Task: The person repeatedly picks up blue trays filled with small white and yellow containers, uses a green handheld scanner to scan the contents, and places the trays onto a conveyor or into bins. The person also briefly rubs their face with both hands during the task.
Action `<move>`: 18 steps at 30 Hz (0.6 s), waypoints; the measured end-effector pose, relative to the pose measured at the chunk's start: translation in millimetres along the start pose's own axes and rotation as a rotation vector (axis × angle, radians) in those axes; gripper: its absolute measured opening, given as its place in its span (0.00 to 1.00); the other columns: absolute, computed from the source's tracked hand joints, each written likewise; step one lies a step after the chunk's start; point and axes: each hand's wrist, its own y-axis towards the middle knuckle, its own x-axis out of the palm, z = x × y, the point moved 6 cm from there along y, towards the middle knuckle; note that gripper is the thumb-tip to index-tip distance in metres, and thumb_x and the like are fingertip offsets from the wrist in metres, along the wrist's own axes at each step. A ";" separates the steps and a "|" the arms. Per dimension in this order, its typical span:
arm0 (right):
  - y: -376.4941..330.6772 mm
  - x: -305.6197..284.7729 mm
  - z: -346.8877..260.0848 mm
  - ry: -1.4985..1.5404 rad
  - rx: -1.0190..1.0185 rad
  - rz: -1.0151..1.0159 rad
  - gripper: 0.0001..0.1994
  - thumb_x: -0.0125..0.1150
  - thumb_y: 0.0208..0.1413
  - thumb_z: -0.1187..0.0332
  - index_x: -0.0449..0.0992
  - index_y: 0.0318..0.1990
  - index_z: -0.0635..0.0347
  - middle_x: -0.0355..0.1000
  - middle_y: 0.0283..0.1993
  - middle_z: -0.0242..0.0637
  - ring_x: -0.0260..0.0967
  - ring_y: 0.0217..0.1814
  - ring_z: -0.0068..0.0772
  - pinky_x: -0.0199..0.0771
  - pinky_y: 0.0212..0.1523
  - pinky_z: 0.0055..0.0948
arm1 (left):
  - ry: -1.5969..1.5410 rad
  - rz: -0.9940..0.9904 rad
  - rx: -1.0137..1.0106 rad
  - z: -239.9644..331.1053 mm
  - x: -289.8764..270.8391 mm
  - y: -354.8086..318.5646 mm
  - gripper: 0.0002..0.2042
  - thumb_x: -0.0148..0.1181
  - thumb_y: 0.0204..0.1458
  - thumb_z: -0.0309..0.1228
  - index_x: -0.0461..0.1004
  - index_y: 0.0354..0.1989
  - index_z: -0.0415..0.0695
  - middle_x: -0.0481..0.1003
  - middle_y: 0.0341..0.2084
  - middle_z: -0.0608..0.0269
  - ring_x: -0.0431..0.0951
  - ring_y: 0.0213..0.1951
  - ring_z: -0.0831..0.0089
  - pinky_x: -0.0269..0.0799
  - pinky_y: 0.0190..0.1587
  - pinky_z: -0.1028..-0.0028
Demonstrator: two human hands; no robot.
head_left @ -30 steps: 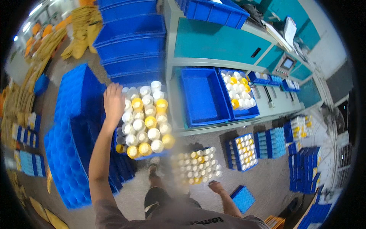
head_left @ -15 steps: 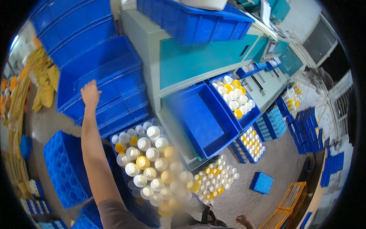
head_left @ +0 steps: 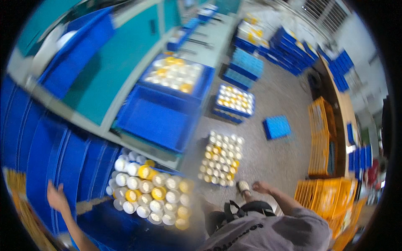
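My left hand (head_left: 57, 197) is at the far left, beside the stacked blue plastic crates (head_left: 90, 167). Its thumb and fingers are apart and nothing shows in them; whether it touches the crate wall I cannot tell. Low on my right side hangs my right hand (head_left: 263, 187), fingers loosely spread and holding nothing visible, above the floor. Between the crates and my body stands a batch of white and yellow cups (head_left: 144, 198) filled with pale material, its right side blurred. A blue tray (head_left: 155, 119) with nothing in it rests on the machine ledge, next to a tray of similar cups (head_left: 173, 73).
More filled cups (head_left: 222, 161) stand on the floor ahead of my foot, with a loaded crate (head_left: 234, 102) beyond. A light-blue cell tray (head_left: 277, 126) lies on the floor. Orange crates (head_left: 322, 194) line the right. The teal machine (head_left: 117, 71) blocks the left.
My view has swung to the right. My left hand has come off the blue crate's rim where it rested; my right hand shows more fully now.
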 end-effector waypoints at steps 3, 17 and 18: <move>-0.3 7.3 -22.8 -0.091 -0.055 -0.072 0.18 0.56 0.58 0.55 0.77 0.47 0.59 0.76 0.44 0.51 0.74 0.49 0.54 0.72 0.49 0.50 | 0.173 0.040 0.053 24.4 -84.3 -61.5 0.21 0.68 0.50 0.36 0.75 0.51 0.38 0.78 0.44 0.47 0.77 0.45 0.48 0.72 0.44 0.57; -47.2 -202.4 -32.9 0.509 -0.623 0.443 0.18 0.54 0.65 0.57 0.74 0.51 0.61 0.76 0.45 0.50 0.76 0.47 0.44 0.74 0.47 0.42 | -0.037 -0.187 0.665 430.4 -455.2 -419.0 0.17 0.66 0.47 0.45 0.75 0.29 0.42 0.74 0.24 0.53 0.74 0.26 0.52 0.67 0.28 0.60; -56.8 -224.3 -4.8 0.631 -0.571 0.444 0.19 0.52 0.66 0.55 0.74 0.53 0.61 0.76 0.47 0.49 0.75 0.49 0.41 0.74 0.50 0.40 | -0.137 -0.266 0.699 465.3 -464.7 -440.0 0.15 0.68 0.45 0.38 0.75 0.33 0.40 0.75 0.27 0.50 0.74 0.30 0.50 0.68 0.32 0.59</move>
